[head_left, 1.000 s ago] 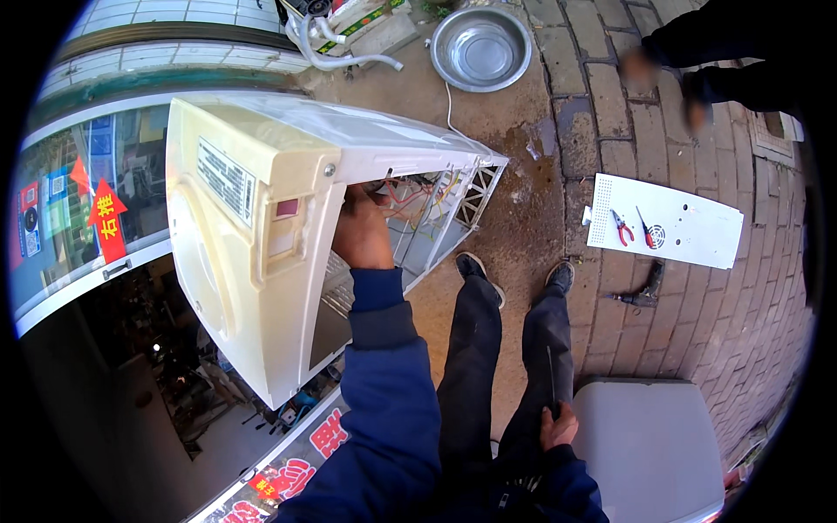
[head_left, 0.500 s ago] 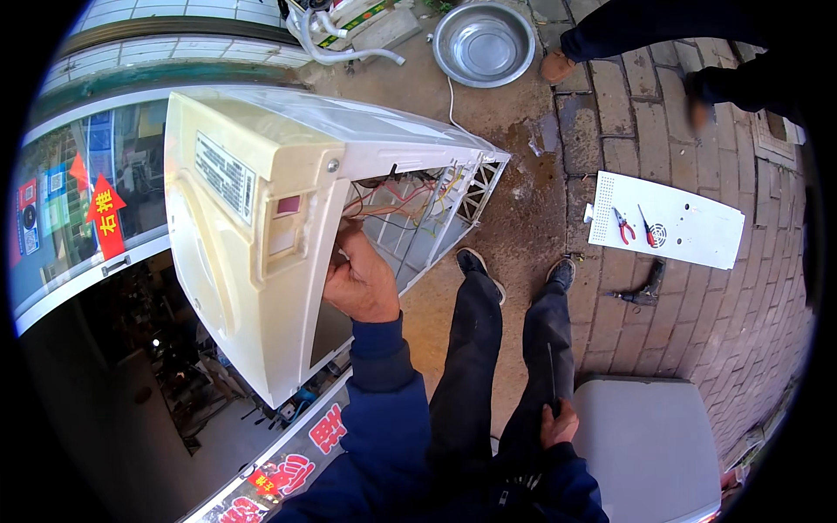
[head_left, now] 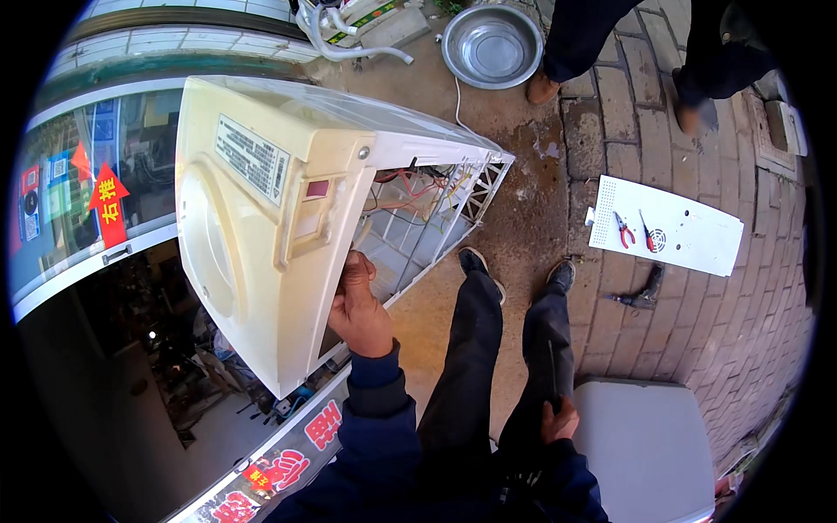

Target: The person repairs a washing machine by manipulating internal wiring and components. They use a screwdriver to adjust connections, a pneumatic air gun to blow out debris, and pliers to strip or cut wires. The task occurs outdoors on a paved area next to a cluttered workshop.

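A yellowed white washing machine (head_left: 336,144) leans at left, its side open on a metal frame and red, yellow and dark wires (head_left: 418,185). My left hand (head_left: 361,307) is at the near edge of that opening, its fingers curled together and partly inside. What they hold, if anything, is hidden. Low by my right leg, my right hand (head_left: 561,422) is closed around the dark handle of a thin screwdriver (head_left: 553,370), whose shaft points away from me.
On the brick paving lies a white perforated panel (head_left: 706,235) with red-handled pliers (head_left: 623,228) and a red screwdriver (head_left: 647,234) on it. Nearby are a power drill (head_left: 643,292), a grey box-like surface (head_left: 641,444), a metal basin (head_left: 493,48) and another person's legs (head_left: 584,35).
My left hand has drawn back from the wires toward the near edge of the opening. The right hand keeps its screwdriver in place. The other person's legs have shifted.
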`<state>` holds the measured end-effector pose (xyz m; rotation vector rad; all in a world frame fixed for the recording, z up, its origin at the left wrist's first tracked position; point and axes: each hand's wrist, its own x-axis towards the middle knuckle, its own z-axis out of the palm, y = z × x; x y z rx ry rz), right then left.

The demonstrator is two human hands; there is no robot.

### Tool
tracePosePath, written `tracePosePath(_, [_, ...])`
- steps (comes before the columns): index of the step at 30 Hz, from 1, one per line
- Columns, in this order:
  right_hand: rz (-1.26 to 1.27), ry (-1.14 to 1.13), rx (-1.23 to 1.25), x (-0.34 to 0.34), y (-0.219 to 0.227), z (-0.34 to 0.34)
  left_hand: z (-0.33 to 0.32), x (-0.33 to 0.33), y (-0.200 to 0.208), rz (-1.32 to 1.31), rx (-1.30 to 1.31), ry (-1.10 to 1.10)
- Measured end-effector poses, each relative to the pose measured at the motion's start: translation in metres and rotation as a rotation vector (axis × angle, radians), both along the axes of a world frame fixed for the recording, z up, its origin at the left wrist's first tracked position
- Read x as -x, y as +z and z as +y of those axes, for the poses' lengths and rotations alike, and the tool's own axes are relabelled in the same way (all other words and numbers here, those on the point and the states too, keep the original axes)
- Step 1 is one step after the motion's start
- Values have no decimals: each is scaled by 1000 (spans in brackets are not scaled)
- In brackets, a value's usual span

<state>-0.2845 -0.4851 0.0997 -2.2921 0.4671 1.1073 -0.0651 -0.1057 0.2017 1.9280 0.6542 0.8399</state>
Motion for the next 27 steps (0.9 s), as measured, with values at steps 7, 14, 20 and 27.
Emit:
tracePosePath(7, [5, 1, 1, 2, 2, 2, 0, 14, 12, -204, 853, 57])
tracePosePath(14, [4, -36, -19, 7, 0, -1, -5, 12, 35, -205, 1400, -224])
tracePosePath(20, [5, -54, -20, 10, 1, 0, -20, 11, 49, -66, 1437, -218])
tracePosePath(27, [-10, -90, -43, 12, 7, 0, -28, 1, 68, -533, 2108, -60])
